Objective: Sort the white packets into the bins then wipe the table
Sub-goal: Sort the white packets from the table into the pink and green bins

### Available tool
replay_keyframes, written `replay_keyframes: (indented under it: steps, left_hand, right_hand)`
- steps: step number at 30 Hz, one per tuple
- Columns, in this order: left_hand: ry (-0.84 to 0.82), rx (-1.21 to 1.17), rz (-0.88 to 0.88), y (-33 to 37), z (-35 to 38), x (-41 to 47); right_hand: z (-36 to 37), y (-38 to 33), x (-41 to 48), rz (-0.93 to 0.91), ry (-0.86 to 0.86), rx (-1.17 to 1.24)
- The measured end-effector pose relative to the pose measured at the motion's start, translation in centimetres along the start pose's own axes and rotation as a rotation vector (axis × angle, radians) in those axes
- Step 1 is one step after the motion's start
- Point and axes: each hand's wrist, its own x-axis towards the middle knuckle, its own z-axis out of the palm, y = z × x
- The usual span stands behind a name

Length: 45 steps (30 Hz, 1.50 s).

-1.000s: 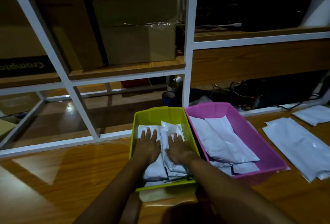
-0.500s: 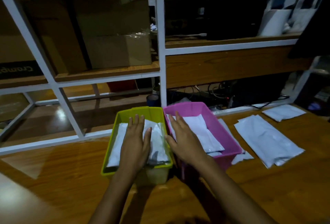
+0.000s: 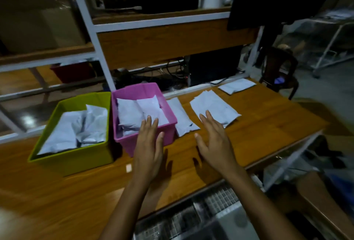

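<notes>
White crumpled packets (image 3: 76, 128) in green bin (image 3: 76, 161) and pink bin (image 3: 134, 90); left hand (image 3: 148, 148), right hand (image 3: 215, 142) grip apart, empty.

Pink bin (image 3: 134, 89) holds crumpled white packets (image 3: 132, 114); green bin (image 3: 72, 160) just left, likewise stuffed; loose packets (image 3: 214, 108) flat on the pink bin's right.

1. The left hand (image 3: 148, 148) covers the near right corner of the pink bin (image 3: 138, 89); it may or may not be touching the rim.
2. The fingertips of the right hand (image 3: 214, 140) hide the near edge of the packet pile (image 3: 214, 105); contact is unclear.
3. Both forearms run off the bottom edge.
4. The crumpled packets (image 3: 76, 130) in the green bin (image 3: 70, 158) bury those beneath, so they cannot be counted.
5. The white scrap (image 3: 129, 168) on the table (image 3: 268, 117) is too small to identify.
6. What stands on the upper shelf (image 3: 162, 16) is lost in darkness.
7. The far right side is blurred.
</notes>
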Motion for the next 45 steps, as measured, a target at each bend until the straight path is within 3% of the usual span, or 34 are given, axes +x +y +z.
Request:
replay_keyframes:
  steps: [10,12,18,25,33,38,45]
  left_hand:
    - [-0.106,-0.077,0.038,3.7,7.8,3.6]
    - [-0.125,-0.119,-0.01,3.1,12.3,7.3]
    - [-0.08,-0.026,-0.095,0.5,18.1,11.7]
    - [-0.079,0.266,-0.286,-4.3,24.4,16.2]
    - [-0.203,0.496,-0.485,-9.4,27.0,17.9]
    - [-0.176,0.559,-0.459,-9.8,28.0,17.2]
    - [-0.078,0.393,-0.377,-9.5,27.7,16.5]
  right_hand:
    - [-2.8,6.9,3.3,0.095,-0.009,-0.026]
    - [-2.3,10.7,7.3,0.129,-0.035,-0.045]
    - [0.5,14.4,13.0,0.104,-0.082,-0.085]
    - [6.7,19.0,18.9,0.08,-0.29,-0.172]
    - [11.0,24.3,21.8,-0.083,-0.532,-0.457]
    - [12.1,26.2,22.0,-0.11,-0.516,-0.495]
    - [13.6,26.8,22.1,-0.204,-0.489,-0.537]
